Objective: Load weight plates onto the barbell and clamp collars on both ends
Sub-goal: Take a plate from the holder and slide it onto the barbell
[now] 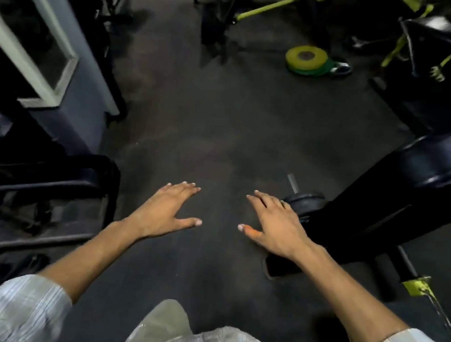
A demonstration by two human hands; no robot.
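Observation:
Both my hands are stretched out flat over the dark gym floor, palms down, holding nothing. My left hand point(168, 210) hovers at centre left. My right hand point(272, 225) hovers at centre right, just left of a black weight plate point(307, 201) that sits on a barbell sleeve. The bare steel end of the barbell point(293, 182) sticks out past that plate. The barbell's remaining length is hidden behind a black padded bench. A stack of yellow and green plates point(308, 60) lies flat on the floor far ahead. No collar is visible.
A black padded bench point(438, 173) rises on the right. A mirror-framed pillar point(47, 30) and black machine frames point(45, 185) fill the left. Yellow-green machine frames point(263, 10) stand at the back. Dark rubber floor point(210, 126) runs down the middle.

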